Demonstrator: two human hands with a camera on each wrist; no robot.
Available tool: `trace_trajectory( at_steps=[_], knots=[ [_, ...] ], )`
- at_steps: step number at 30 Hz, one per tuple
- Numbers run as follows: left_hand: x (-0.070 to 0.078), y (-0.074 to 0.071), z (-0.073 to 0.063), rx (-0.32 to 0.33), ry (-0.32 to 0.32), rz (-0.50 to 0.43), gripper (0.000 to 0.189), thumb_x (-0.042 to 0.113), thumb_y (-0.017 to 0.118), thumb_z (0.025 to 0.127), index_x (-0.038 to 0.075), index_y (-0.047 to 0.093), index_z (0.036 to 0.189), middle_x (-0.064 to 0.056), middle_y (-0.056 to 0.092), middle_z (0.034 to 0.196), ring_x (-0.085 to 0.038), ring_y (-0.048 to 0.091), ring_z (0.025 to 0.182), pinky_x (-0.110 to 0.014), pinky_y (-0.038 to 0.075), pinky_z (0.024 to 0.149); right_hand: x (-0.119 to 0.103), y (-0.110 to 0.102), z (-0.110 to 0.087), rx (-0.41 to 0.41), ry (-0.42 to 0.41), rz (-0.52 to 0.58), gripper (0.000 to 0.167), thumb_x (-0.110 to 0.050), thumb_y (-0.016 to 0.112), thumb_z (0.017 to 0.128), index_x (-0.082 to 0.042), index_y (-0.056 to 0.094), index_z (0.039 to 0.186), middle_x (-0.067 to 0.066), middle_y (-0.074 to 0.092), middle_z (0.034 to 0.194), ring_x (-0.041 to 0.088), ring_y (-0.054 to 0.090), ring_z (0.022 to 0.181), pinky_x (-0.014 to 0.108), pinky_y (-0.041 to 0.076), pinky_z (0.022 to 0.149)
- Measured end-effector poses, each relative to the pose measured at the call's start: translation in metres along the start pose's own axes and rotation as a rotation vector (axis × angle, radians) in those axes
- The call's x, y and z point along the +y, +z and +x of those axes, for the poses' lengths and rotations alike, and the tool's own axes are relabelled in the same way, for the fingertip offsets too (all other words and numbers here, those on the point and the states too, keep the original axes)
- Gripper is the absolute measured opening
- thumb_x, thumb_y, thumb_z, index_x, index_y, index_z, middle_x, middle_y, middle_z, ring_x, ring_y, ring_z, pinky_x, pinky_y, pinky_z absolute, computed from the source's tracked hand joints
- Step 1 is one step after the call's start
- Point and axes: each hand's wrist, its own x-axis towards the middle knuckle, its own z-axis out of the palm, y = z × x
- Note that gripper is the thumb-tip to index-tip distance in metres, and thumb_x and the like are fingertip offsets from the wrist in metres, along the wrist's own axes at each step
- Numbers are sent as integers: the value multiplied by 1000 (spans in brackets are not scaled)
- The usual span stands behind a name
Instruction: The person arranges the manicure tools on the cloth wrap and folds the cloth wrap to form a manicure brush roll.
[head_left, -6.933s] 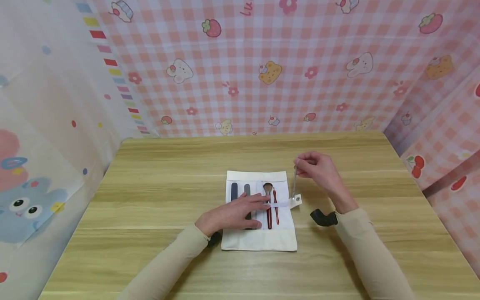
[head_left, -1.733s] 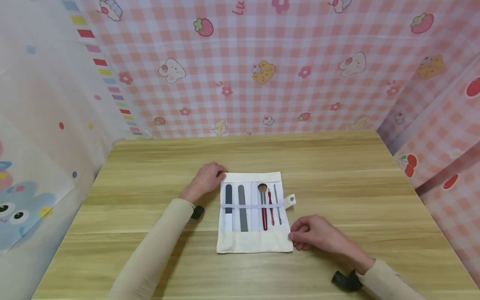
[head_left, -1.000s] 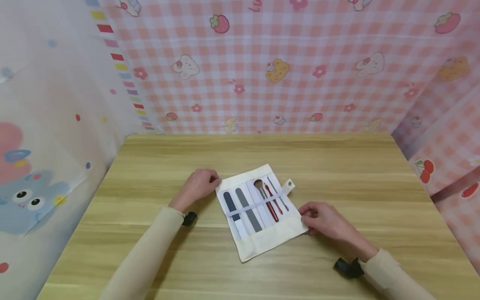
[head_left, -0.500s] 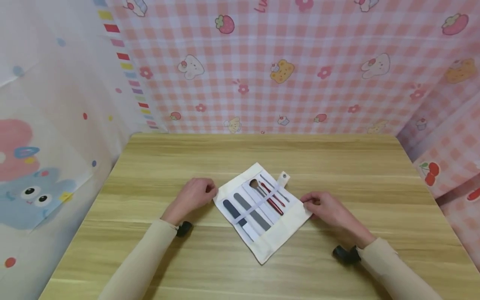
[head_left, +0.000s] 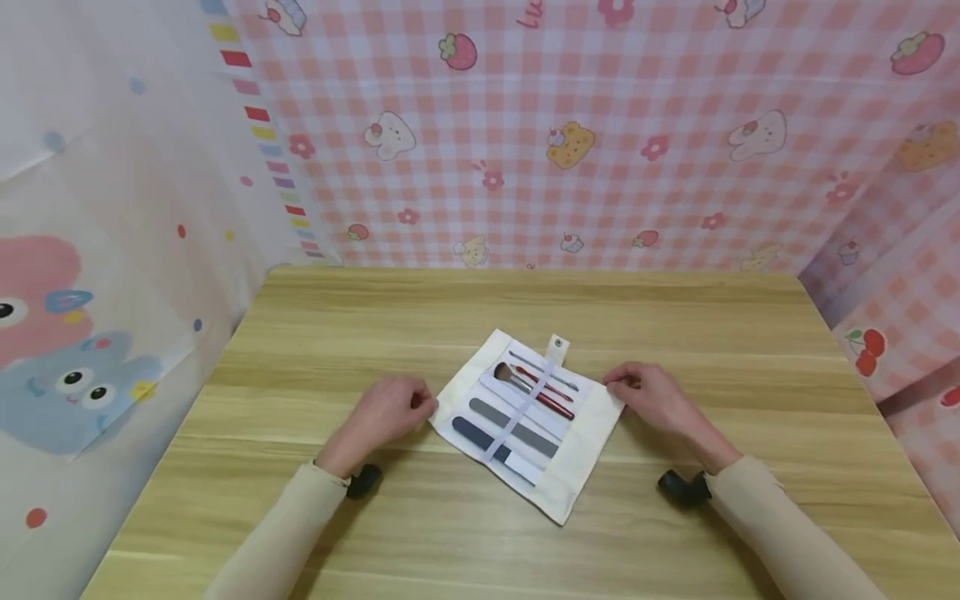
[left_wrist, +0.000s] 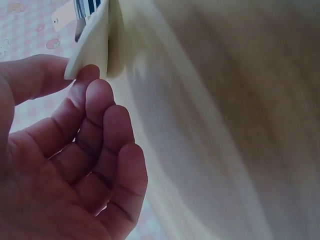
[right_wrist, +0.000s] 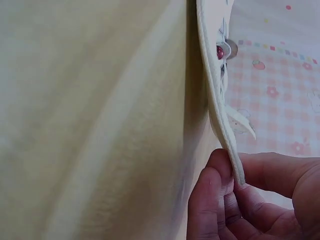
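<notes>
A cream fabric tool pouch (head_left: pixel 583 454) lies spread out and turned at an angle in the head view. An elastic strap crosses its tools: a dark nail file (head_left: pixel 476 435), a grey nail file (head_left: pixel 517 428), a red-handled brush (head_left: pixel 555 406), a thin red tool and a slim metal tool (head_left: pixel 534 363). A snap tab (head_left: pixel 556 350) sticks out at the far side. My left hand (head_left: pixel 386 410) pinches the pouch's left corner between thumb and index finger; the left wrist view shows that corner (left_wrist: pixel 94 52) raised. At the right corner, my right hand (head_left: pixel 654 398) pinches the edge (right_wrist: pixel 216 95) likewise.
The wood-grain table (head_left: pixel 360 317) extends around the pouch. Behind it hangs a pink checked curtain (head_left: pixel 525 200), with a white printed curtain (head_left: pixel 150 275) on the left. A black device (head_left: pixel 684 487) sits at the right wrist, another (head_left: pixel 364 482) at the left.
Earlier my right hand held the slim metal tool, which then lay under the strap. Both hands since took the pouch's corners and turned it counterclockwise, the tab swinging to the far side.
</notes>
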Motion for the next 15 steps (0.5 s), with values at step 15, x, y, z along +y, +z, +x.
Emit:
trace_trajectory(
  at_steps=[15],
  knots=[
    [7,11,-24,-58,-15,-25,21,21,72,95,15,65,75,7,53,63,-10,48,58,-28,41,56,-9,-6,21,63,-11,-57,21,-10,61,104,6,68,115,16,68,99,22,61,76,30,55,64]
  ],
)
